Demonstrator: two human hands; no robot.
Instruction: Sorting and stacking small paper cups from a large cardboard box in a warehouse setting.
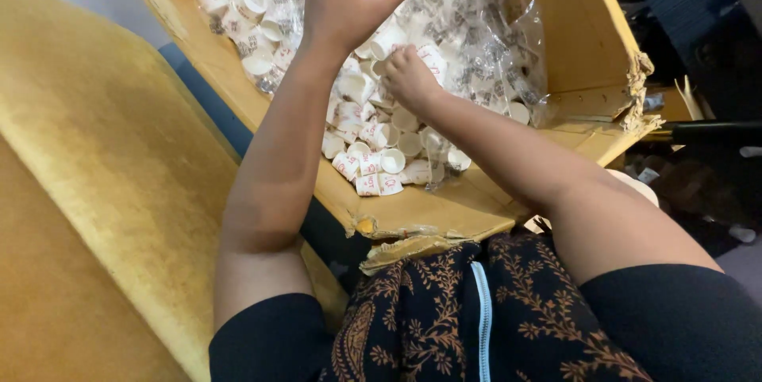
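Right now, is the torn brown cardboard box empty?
No, the torn brown cardboard box holds many small white paper cups and clear plastic wrap.

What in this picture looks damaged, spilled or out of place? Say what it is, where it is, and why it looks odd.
The cardboard box is damaged: its near edge and right corner are torn and ragged. Small white paper cups lie loose and jumbled inside, spilling out of a clear plastic bag. The left hand holds a neat stack of cups; the right hand reaches into the heap.

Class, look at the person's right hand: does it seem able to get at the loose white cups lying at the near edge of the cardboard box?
Probably yes. The right hand already rests among the small white cups inside the cardboard box, and nothing covers the near ones; the clear plastic bag lies farther back.
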